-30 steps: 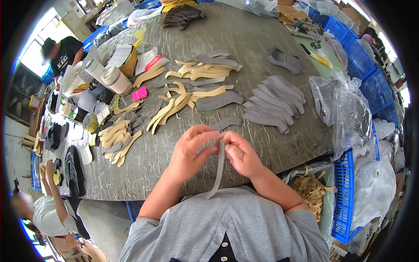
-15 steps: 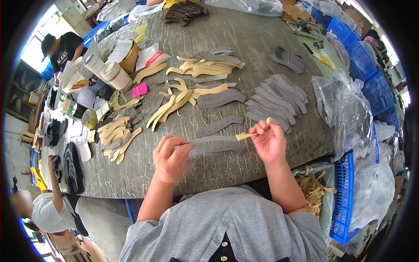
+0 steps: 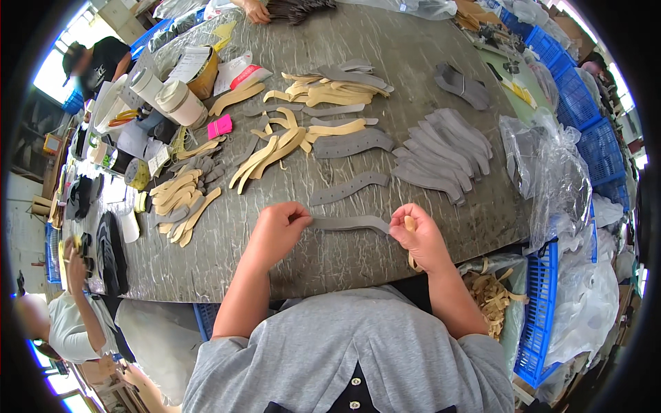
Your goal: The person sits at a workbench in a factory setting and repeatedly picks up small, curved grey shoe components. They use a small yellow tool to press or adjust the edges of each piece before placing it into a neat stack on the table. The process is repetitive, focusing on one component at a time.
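Note:
A curved grey strip (image 3: pixel 348 223) spans the space between my two hands at the near side of the table. My left hand (image 3: pixel 279 234) pinches its left end. With thumb and fingertips, my right hand (image 3: pixel 421 237) grips the opposite end. A crumpled beige backing strip (image 3: pixel 411 223) is tucked in my right fingers, its tail hanging below the hand. Just beyond lies a grey punched strip (image 3: pixel 350 188) with a row of small holes, and past it a wider punched stack (image 3: pixel 352 144). Whatever lies directly under the held strip is hidden.
Fanned grey pieces (image 3: pixel 444 155) lie to the right, beige-backed strips (image 3: pixel 275 155) and another pile (image 3: pixel 180 203) to the left. White jars (image 3: pixel 180 103) crowd the left side. A blue crate (image 3: pixel 536 313) and a bag of beige scraps (image 3: pixel 490 303) stand at right. Co-workers are nearby.
The beige backing has come off the grey strip and is bunched in my right hand. My right hand has moved down to the strip's right end. A person's hand has appeared at the far edge.

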Available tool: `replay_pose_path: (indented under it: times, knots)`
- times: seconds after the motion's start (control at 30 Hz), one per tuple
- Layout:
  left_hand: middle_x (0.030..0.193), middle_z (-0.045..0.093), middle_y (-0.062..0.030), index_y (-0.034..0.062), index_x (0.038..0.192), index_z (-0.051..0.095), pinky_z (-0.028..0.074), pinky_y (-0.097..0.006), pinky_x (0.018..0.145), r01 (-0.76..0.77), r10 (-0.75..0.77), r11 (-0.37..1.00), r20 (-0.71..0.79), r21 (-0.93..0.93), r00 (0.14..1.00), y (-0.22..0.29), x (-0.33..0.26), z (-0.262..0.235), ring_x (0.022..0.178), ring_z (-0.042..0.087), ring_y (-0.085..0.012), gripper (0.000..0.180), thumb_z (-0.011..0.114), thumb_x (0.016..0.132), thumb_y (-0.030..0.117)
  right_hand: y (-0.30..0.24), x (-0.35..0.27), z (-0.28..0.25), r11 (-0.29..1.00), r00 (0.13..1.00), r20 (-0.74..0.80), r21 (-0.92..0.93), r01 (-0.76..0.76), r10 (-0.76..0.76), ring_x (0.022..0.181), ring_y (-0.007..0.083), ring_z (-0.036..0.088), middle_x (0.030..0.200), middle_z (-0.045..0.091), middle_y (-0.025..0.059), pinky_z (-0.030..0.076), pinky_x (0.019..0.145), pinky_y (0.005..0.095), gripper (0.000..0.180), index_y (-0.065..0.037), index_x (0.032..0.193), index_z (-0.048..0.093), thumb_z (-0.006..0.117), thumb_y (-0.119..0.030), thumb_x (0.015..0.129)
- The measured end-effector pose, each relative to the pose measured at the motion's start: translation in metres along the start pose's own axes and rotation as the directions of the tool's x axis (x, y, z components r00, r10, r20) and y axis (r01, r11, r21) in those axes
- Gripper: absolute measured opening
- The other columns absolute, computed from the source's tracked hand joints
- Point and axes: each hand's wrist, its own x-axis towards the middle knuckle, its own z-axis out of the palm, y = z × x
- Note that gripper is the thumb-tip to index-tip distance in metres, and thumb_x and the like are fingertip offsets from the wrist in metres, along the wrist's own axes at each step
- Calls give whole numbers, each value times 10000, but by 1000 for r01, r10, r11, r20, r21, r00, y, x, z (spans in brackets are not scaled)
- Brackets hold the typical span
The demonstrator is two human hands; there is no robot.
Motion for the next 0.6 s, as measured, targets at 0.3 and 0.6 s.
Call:
replay_pose_path:
  times: [0.3, 0.6]
  knots:
    - [773, 693, -155, 1, 901, 705, 506, -349, 680, 39, -42, 997, 43, 63, 998, -15, 20, 9, 709, 662, -246, 158, 695, 814, 132, 25, 11, 4, 932, 988, -147, -363, -5, -52, 693, 89, 555, 758, 628, 36, 460, 636, 264, 105, -7, 910, 616, 692, -54, 853]
    - [767, 689, -177, 8, 891, 715, 512, -378, 684, 113, -120, 989, 72, 100, 990, -17, 25, 14, 720, 672, -289, 158, 696, 802, 136, 23, 15, 12, 836, 976, -195, -548, -23, -101, 679, 208, 650, 770, 677, 151, 503, 633, 324, 158, 16, 923, 607, 693, -53, 810]
